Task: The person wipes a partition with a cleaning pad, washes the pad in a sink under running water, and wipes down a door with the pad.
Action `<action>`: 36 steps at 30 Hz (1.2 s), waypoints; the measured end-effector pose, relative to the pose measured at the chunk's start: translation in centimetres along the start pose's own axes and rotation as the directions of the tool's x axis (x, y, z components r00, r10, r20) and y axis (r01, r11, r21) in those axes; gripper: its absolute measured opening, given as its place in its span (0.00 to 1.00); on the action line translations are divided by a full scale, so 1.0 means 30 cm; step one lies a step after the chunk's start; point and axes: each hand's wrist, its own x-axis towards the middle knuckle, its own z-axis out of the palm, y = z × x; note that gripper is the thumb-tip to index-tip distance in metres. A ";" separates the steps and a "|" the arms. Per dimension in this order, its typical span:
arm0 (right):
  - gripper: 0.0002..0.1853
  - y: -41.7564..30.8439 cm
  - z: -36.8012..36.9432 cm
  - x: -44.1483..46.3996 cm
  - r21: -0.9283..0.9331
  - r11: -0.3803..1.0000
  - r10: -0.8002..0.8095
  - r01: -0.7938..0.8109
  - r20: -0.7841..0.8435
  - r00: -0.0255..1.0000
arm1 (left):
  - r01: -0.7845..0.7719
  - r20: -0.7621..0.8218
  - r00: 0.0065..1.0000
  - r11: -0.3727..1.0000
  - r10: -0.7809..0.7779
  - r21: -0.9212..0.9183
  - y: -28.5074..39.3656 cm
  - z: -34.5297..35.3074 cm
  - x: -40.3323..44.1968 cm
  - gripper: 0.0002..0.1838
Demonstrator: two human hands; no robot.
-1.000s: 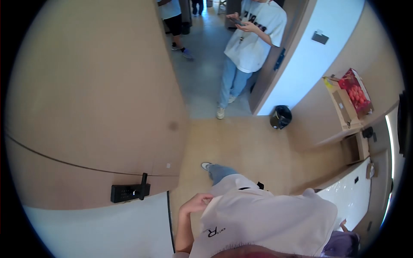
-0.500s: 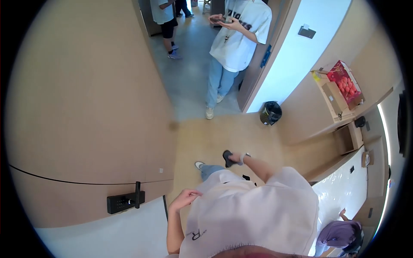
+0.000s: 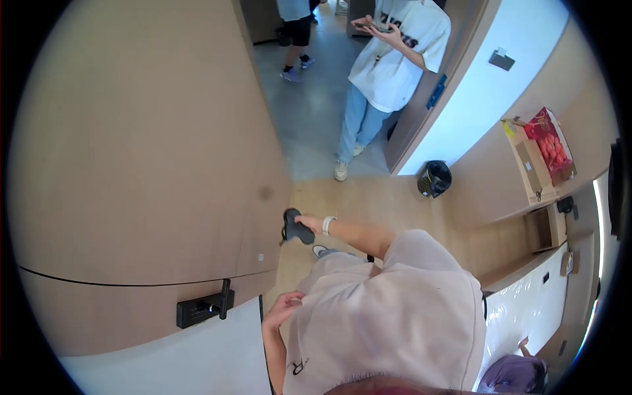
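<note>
Dark object (image 3: 298, 227) in right hand (image 3: 312, 224)

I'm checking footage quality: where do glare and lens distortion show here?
Head view: glare whitens patches of the glossy white surface; head view: the dark seam on the door bows and the corners go black; head view: the right hand and the dark object it holds show no glare.

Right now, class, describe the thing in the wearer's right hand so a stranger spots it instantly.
Start at the tan door filling the left side. Near its right edge, beyond a white wristband, the wearer's right hand holds it: a rounded, dark grey item, darker than the pale floor behind it.
</note>
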 end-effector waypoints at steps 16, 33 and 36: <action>0.19 0.242 -0.733 -0.473 -0.140 0.948 0.063 -0.286 -0.798 0.599 | -0.056 0.109 0.992 0.992 0.068 -0.109 -0.047 -0.001 0.016 0.07; 0.23 0.603 -0.777 -0.609 -0.005 0.996 -0.063 0.084 -0.705 0.707 | -0.036 0.173 0.985 0.992 0.014 0.122 -0.120 0.313 -0.075 0.10; 0.22 0.500 -0.764 -0.841 -0.143 0.988 -0.152 0.065 -0.760 0.632 | -0.038 0.160 0.987 0.988 0.013 0.150 -0.039 0.463 -0.122 0.10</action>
